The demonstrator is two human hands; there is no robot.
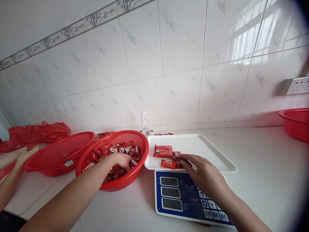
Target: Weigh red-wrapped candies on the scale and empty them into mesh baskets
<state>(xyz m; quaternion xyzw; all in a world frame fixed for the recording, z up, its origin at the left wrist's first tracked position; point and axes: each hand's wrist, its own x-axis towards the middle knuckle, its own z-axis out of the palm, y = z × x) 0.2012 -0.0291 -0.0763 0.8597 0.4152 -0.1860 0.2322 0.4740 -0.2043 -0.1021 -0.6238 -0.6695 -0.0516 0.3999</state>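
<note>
My left hand reaches into a red basket full of small red-wrapped sweets; its fingers are bent among the packets, and what they hold is partly hidden. Over the white tray of a scale, my right hand pinches a small dark red packet. Beside it on the tray lie a larger red packet and a smaller red one. The scale's blue panel is below my right hand.
Another red basket stands at the left, with red plastic bags behind it. Another person's arms reach in there. A clear bottle stands by the wall, and a red basket is at the far right.
</note>
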